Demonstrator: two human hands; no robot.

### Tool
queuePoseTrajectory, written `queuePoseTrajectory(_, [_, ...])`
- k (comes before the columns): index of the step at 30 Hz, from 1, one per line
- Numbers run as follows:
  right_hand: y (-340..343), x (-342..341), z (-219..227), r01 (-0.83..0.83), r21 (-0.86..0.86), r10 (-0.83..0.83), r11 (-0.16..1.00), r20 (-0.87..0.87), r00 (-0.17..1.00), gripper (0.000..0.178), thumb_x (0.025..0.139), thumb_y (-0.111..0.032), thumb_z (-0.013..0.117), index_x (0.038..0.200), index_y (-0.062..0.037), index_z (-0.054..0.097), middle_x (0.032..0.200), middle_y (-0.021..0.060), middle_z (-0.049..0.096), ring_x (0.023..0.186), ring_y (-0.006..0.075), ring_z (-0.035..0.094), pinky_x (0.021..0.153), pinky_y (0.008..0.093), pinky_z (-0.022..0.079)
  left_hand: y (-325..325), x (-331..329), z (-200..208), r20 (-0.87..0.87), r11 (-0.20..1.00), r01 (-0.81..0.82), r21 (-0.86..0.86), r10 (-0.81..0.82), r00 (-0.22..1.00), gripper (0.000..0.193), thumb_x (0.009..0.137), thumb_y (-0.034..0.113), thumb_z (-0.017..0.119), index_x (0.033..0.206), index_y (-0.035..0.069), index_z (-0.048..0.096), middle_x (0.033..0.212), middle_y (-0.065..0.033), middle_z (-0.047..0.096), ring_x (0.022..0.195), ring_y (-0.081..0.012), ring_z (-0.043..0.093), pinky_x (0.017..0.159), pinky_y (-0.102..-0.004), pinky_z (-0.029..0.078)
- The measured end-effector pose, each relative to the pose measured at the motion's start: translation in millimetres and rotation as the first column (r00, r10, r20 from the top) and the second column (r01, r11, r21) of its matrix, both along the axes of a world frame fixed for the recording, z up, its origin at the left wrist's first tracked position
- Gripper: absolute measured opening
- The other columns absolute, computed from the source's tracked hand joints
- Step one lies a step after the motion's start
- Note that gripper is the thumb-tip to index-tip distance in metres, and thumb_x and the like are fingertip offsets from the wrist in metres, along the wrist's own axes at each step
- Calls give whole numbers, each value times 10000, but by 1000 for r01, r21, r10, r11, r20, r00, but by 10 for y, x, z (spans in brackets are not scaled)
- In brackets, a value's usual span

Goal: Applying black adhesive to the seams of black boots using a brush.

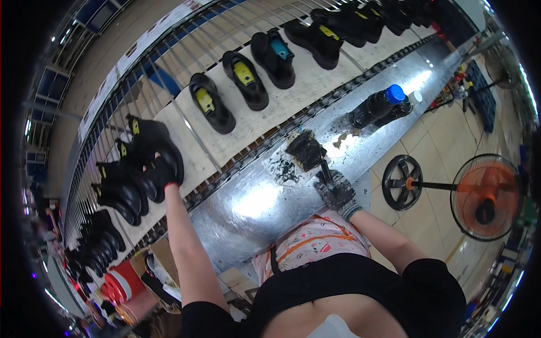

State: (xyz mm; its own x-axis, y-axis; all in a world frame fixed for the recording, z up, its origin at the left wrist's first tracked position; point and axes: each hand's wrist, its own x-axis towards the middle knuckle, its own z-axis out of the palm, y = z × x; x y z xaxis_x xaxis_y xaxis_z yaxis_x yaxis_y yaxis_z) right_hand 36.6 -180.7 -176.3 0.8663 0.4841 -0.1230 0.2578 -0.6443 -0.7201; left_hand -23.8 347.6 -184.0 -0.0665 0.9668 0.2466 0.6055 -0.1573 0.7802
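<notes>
My left hand [160, 172], in a black glove with bare fingertips, is closed on a black shoe [155, 137] at the left of the conveyor. Other black shoes [121, 194] stand close beside it in a row. My right hand [338, 191], in a grey knit glove stained black, grips a brush [325, 170] by its dark handle over the metal table. The brush's far end meets a black-smeared pad [304, 149], and its bristles cannot be made out. The pad lies on a stained white sheet [280, 170].
Several black shoes with yellow or blue insides [245, 79] line the conveyor [169, 121]. Two dark bottles [376, 108], one blue-capped, stand on the metal table [242, 203]. An orange fan [484, 197] is at right. A red bucket [119, 284] sits at lower left.
</notes>
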Motion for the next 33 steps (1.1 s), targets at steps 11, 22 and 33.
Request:
queuePoseTrajectory(11, [15, -34, -1, 26, 60, -25, 998, -21, 999, 329, 852, -308, 584, 1059, -54, 607, 973, 176, 585, 895, 330, 578, 784, 402, 473, 482, 113, 210, -148, 850, 436, -297, -492, 858, 650, 689, 282, 762, 1196, -59, 539, 1234, -180, 560, 1137, -289, 522, 974, -331, 385])
queuePoseTrajectory(22, [3, -14, -75, 52, 144, -47, 988, -37, 998, 347, 832, -313, 605, 1064, -55, 603, 986, 184, 604, 924, 347, 585, 820, 410, 464, -1351, -770, 885, 293, 738, 638, -218, -574, 764, 588, 684, 162, 721, 1211, -14, 528, 1163, -96, 583, 1039, -206, 551, 937, -307, 408])
queuePoseTrajectory(33, [-154, -11, 76, -10, 177, 25, 984, -83, 996, 424, 836, -268, 596, 1150, 9, 527, 1027, 223, 590, 920, 315, 579, 797, 369, 466, -2411, -1474, 703, 333, 555, 772, -309, -697, 635, 629, 688, 115, 732, 1255, 23, 477, 1138, -87, 591, 994, -222, 585, 849, -330, 467])
